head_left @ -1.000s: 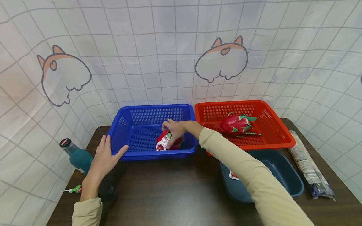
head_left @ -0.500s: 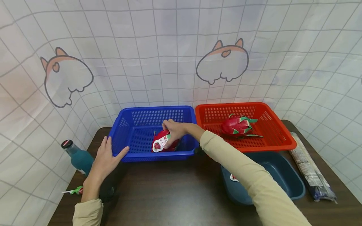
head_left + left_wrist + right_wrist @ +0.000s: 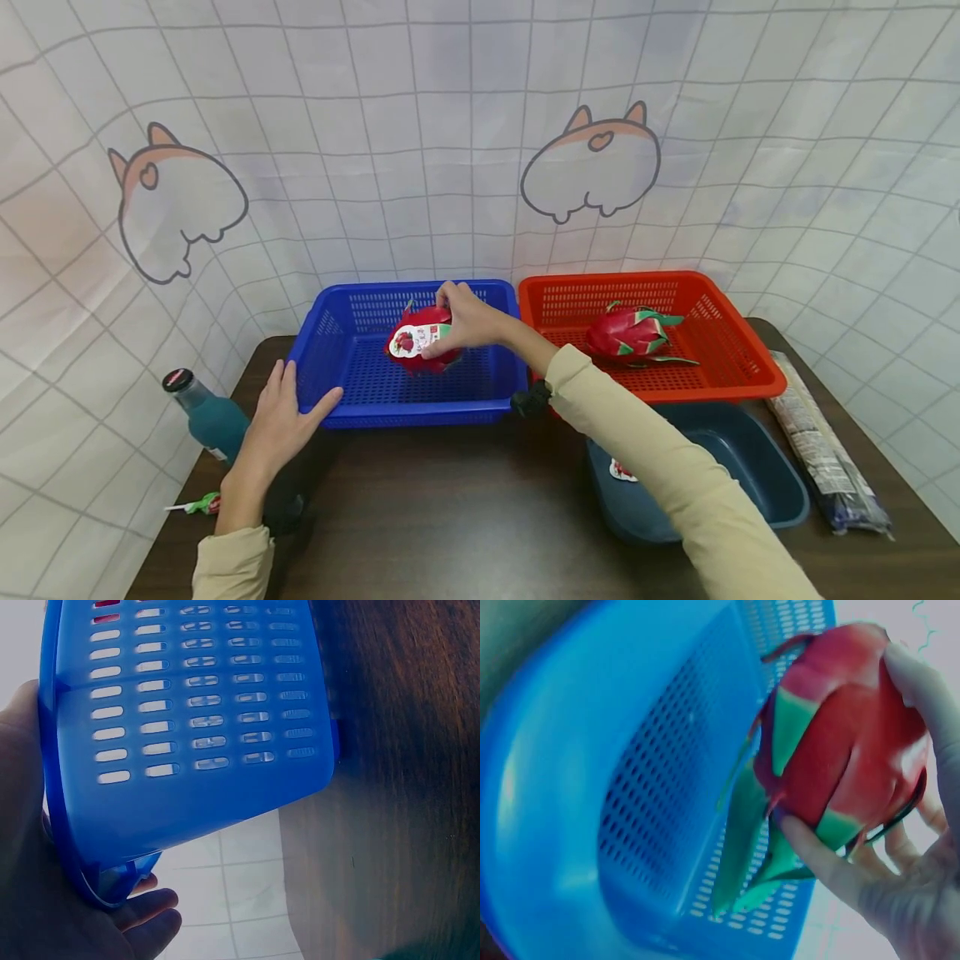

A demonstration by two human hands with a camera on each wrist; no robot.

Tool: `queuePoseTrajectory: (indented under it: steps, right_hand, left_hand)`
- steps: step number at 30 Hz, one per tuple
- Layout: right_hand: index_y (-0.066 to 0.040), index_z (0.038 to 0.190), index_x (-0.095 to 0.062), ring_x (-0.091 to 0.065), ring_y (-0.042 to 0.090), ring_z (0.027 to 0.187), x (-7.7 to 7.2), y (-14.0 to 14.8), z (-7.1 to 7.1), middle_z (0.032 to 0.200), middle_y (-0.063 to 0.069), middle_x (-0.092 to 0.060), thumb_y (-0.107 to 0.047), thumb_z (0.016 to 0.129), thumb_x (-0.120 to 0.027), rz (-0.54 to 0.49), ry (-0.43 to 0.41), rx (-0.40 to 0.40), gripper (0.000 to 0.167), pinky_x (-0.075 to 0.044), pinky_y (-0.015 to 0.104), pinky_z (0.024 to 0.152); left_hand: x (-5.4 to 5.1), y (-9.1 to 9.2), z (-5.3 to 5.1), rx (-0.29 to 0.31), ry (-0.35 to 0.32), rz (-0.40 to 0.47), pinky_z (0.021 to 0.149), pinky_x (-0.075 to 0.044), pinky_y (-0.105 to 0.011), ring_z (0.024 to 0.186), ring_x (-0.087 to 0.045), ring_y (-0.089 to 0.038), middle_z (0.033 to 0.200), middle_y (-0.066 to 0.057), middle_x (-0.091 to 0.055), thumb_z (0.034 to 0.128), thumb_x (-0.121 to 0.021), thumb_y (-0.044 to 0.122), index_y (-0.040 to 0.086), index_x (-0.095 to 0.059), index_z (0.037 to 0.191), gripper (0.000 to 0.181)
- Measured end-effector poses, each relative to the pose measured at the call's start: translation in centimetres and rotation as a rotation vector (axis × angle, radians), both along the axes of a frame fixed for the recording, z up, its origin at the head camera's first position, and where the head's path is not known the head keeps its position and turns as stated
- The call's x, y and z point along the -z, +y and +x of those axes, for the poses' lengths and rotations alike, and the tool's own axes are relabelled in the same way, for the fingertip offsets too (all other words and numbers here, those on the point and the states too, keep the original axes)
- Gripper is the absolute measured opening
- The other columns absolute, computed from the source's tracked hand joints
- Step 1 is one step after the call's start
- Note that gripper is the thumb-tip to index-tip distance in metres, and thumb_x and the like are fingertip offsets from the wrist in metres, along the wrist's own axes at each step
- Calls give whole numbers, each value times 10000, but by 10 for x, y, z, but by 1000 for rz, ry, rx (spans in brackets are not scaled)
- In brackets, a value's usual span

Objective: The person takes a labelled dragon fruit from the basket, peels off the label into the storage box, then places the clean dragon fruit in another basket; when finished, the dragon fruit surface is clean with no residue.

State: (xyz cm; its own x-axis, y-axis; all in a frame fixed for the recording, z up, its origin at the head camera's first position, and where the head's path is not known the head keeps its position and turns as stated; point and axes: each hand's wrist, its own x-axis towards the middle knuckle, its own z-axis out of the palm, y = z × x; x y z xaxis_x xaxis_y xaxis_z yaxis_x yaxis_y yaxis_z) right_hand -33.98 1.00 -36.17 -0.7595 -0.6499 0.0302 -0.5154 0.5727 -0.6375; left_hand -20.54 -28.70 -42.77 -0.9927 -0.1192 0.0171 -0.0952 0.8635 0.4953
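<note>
A red dragon fruit [image 3: 422, 340] with green-tipped scales and a white label is gripped by my right hand [image 3: 472, 317] inside the blue basket [image 3: 420, 410]. In the right wrist view the dragon fruit [image 3: 840, 742] is up off the basket's mesh floor, with fingers and thumb spread round it. My left hand [image 3: 281, 417] rests on the left front corner of the blue basket. Its thumb and fingers lie apart along the rim, as the left wrist view also shows beside the basket's slotted wall [image 3: 172, 802].
A red basket [image 3: 708, 389] holding another dragon fruit [image 3: 630, 333] stands to the right. In front of it sits a dark blue tub [image 3: 787, 500], partly behind my right sleeve. A long plastic package [image 3: 821, 442] lies far right; a teal bottle [image 3: 213, 425] and lollipop [image 3: 198, 504] are left.
My right hand has raised the dragon fruit from the basket's floor, shifting it slightly left and away from me. My left hand stays on the basket corner.
</note>
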Motion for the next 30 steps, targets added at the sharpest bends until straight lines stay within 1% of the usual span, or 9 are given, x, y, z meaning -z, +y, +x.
queuePoseTrajectory:
  steps: [3, 7, 12, 17, 22, 26, 30]
  right_hand:
    - [-105, 1126, -361, -466, 233, 1148, -5, -1, 4, 1212, 126, -424, -422, 721, -826, -26, 16, 31, 693, -561, 280, 827]
    - [-111, 1122, -373, -454, 216, 1149, -10, -1, 11, 1212, 114, -434, -417, 726, -823, -47, 37, 40, 673, -558, 265, 808]
    - [-105, 1121, -391, -453, 213, 1124, -21, 2, 29, 1186, 105, -446, -424, 716, -824, -127, 60, 65, 673, -553, 253, 769]
    - [-123, 1135, -390, -466, 188, 1119, -36, 6, 56, 1173, 71, -454, -388, 717, -837, -226, 41, 88, 666, -567, 242, 749]
    - [-125, 1128, -389, -466, 184, 1127, -48, 11, 89, 1169, 62, -462, -335, 718, -848, -297, 32, 80, 650, -574, 246, 752]
    - [-134, 1115, -390, -459, 166, 1128, -50, 18, 116, 1166, 42, -457, -296, 712, -857, -342, 18, 70, 639, -574, 238, 744]
    - [-130, 1109, -385, -454, 166, 1135, -48, 27, 140, 1184, 40, -439, -256, 701, -866, -372, 2, 53, 643, -574, 228, 745]
  left_hand:
    - [0, -1, -1, 0, 1, -1, 1016, -198, -777, 1422, -98, -567, 1593, -304, 15, 875, -459, 713, -22, -19, 1538, 1084]
    - [1, -1, -1, 1, -2, 2, 1018, -200, -774, 1425, -99, -563, 1594, -301, 18, 873, -461, 714, -19, -16, 1539, 1086]
    - [1, -1, -1, 7, -2, 7, 1023, -197, -773, 1430, -96, -556, 1596, -296, 24, 876, -459, 712, -10, -7, 1541, 1081]
    - [0, -1, -1, 7, 1, 7, 1016, -203, -773, 1425, -102, -561, 1592, -304, 15, 878, -460, 705, -18, -16, 1539, 1076]
    - [0, -1, -1, 5, -3, 0, 1011, -214, -770, 1423, -102, -565, 1590, -307, 13, 875, -458, 708, -19, -16, 1539, 1079]
    - [0, -1, -1, 5, -6, -5, 1007, -223, -769, 1423, -106, -564, 1590, -308, 12, 875, -452, 710, -18, -13, 1539, 1078]
    - [0, 0, -1, 10, -1, 1, 1008, -224, -767, 1424, -103, -564, 1593, -302, 15, 875, -453, 709, -13, -13, 1540, 1076]
